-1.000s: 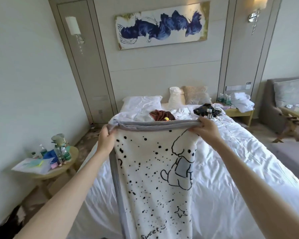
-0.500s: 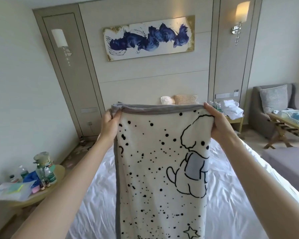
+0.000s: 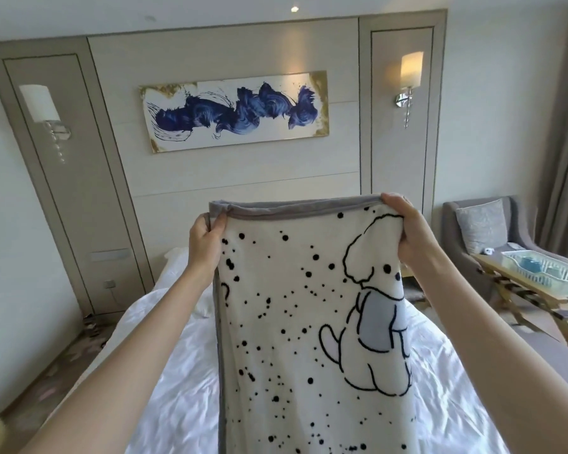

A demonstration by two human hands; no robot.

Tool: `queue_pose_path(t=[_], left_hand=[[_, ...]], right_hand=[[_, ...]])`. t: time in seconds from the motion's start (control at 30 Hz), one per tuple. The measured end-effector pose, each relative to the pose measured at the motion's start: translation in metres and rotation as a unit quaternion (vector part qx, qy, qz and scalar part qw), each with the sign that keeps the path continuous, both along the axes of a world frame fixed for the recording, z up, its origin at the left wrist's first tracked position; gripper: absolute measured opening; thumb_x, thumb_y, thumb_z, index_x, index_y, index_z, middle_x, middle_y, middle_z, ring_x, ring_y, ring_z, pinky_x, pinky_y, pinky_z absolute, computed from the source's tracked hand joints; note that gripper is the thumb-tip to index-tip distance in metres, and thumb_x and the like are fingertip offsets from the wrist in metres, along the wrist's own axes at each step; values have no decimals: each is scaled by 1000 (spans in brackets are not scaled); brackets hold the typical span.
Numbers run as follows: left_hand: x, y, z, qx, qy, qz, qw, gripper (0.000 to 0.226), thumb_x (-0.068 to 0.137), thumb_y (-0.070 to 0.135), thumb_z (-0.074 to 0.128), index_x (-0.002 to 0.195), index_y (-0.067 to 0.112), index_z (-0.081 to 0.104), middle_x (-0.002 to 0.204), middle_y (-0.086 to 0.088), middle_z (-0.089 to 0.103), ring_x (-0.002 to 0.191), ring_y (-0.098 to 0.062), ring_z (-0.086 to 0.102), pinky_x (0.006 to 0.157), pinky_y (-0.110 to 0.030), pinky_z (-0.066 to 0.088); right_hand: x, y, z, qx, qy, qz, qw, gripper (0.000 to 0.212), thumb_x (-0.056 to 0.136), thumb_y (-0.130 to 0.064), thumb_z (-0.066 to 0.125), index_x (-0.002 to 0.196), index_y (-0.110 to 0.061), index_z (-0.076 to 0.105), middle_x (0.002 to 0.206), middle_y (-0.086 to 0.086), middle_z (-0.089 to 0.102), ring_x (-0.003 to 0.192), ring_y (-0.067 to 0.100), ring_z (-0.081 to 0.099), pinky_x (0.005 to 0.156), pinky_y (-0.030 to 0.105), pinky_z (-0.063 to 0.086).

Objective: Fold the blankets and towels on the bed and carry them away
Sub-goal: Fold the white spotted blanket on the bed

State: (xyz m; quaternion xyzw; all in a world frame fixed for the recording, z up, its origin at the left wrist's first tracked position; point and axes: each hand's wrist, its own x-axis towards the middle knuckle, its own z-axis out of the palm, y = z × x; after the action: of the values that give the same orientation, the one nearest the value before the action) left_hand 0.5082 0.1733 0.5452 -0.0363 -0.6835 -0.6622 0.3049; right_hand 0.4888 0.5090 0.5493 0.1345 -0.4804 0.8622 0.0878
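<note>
A white blanket (image 3: 292,322) with black speckles, a line-drawn dog and a grey border hangs upright in front of me over the bed (image 3: 177,371). My left hand (image 3: 205,240) pinches its top left corner. My right hand (image 3: 410,234) grips the top right corner at about the same height. The blanket hangs folded lengthwise and covers the middle of the bed and the headboard end behind it. Its lower end runs out of the bottom of the view.
White crumpled bedding spreads on both sides of the blanket. A grey armchair (image 3: 492,231) with a cushion stands at the right, with a folding wooden rack (image 3: 538,296) holding a white dish tray in front of it. Patterned carpet (image 3: 69,355) lies left of the bed.
Both hands have lifted the blanket higher, and the view has tilted up. The pillows, the clutter on the bed and the left side table have dropped out of sight.
</note>
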Motion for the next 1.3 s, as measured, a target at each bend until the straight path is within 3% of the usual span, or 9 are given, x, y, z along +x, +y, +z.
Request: queue_pose_path(t=[0.2,0.43,0.57,0.63,0.7,0.77,0.97,1.13,1.3], left_hand=[[-135,49,-37,-9,-53,0,999,32,96,42,58,78,19,45,83,-2,53,82,-19,54,75,-35,46],[-305,69,-113,-35,-125,-10,991,25,97,40,56,93,15,53,97,-7,59,94,-23,58,90,-46,50],[-410,73,-166,-56,-169,-9,984,31,96,42,58,92,12,51,90,-9,51,84,-20,50,77,-39,44],[-458,78,-194,-68,-185,-9,980,33,96,43,58,93,10,53,88,-8,52,82,-20,51,76,-36,42],[-506,83,-225,-75,-209,-12,975,36,96,42,58,95,5,55,87,-7,53,82,-19,52,74,-35,41],[-553,88,-260,-78,-234,-15,969,36,95,40,59,93,5,53,85,-7,51,81,-18,51,73,-34,39],[-681,92,-399,-81,-310,1,947,28,93,37,62,85,14,48,84,-8,49,79,-19,50,72,-34,40],[-751,95,-540,-98,-374,13,922,39,94,27,62,67,18,36,69,-3,40,73,-18,43,66,-31,34],[-787,93,-654,-107,-413,17,904,38,92,23,65,66,17,37,67,-5,35,63,-15,37,58,-29,32]], right_hand=[[-123,48,-24,39,-40,-67,996,18,81,-21,71,75,-20,54,73,4,61,68,20,61,68,36,54],[-269,72,-103,112,-97,-132,980,19,81,-23,75,90,-16,61,80,4,66,73,17,65,65,31,57],[-364,80,-152,172,-123,-169,963,18,77,-29,77,75,-23,61,66,-8,67,60,8,64,53,22,52],[-412,84,-180,191,-143,-194,951,20,77,-30,78,74,-23,59,68,-7,66,63,10,63,60,25,53],[-460,88,-214,192,-165,-206,945,20,78,-26,78,73,-22,59,77,1,63,75,18,60,72,35,51],[-507,91,-249,206,-180,-214,938,21,80,-24,76,73,-21,57,80,5,59,80,22,55,76,39,46],[-641,100,-385,284,-233,-207,907,20,82,-25,75,83,-17,57,75,-1,59,67,12,54,57,22,46],[-716,110,-531,320,-288,-187,883,17,85,-19,73,92,-14,58,76,-1,61,54,-1,58,50,15,47],[-757,114,-649,346,-340,-155,861,20,86,-21,72,98,-12,58,85,6,62,63,11,57,50,18,47]])
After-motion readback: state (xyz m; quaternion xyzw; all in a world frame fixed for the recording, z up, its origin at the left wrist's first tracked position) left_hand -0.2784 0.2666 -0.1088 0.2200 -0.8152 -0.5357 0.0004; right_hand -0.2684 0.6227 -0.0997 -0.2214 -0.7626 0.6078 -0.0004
